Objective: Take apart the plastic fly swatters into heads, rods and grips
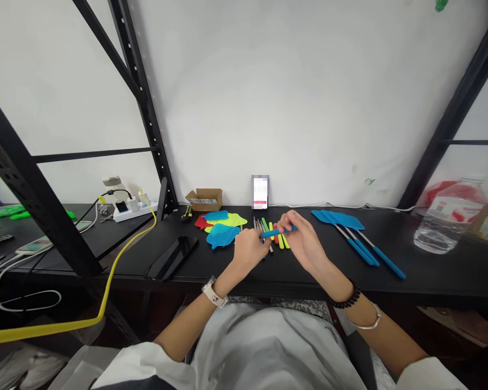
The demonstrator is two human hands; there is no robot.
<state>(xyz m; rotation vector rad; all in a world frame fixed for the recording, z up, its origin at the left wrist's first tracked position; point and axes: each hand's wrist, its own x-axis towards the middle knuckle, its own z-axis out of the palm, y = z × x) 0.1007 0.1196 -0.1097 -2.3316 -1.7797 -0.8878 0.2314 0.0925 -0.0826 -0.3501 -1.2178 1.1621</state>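
Observation:
Between my hands is a blue swatter handle (278, 232), held roughly level above the table. My left hand (251, 249) is closed around its left end, and those fingers hide what lies inside. My right hand (304, 238) pinches the other end with its fingertips. Just left of my left hand lies a blue leaf-shaped swatter head (222, 236), on a pile with yellow-green heads (236, 219) and a red head (202, 222). Behind and below my hands are several yellow-green handles (281, 241) and thin metal rods (256, 223). Several blue fly swatters (354, 238) with rods and handles lie to the right.
A phone (260, 193) stands against the wall; a black phone (174, 258) lies at left. Behind are an open cardboard box (205, 199) and a power strip (135, 211). A yellow strap (117, 260) crosses the left side. A plastic bottle (444, 222) lies at right.

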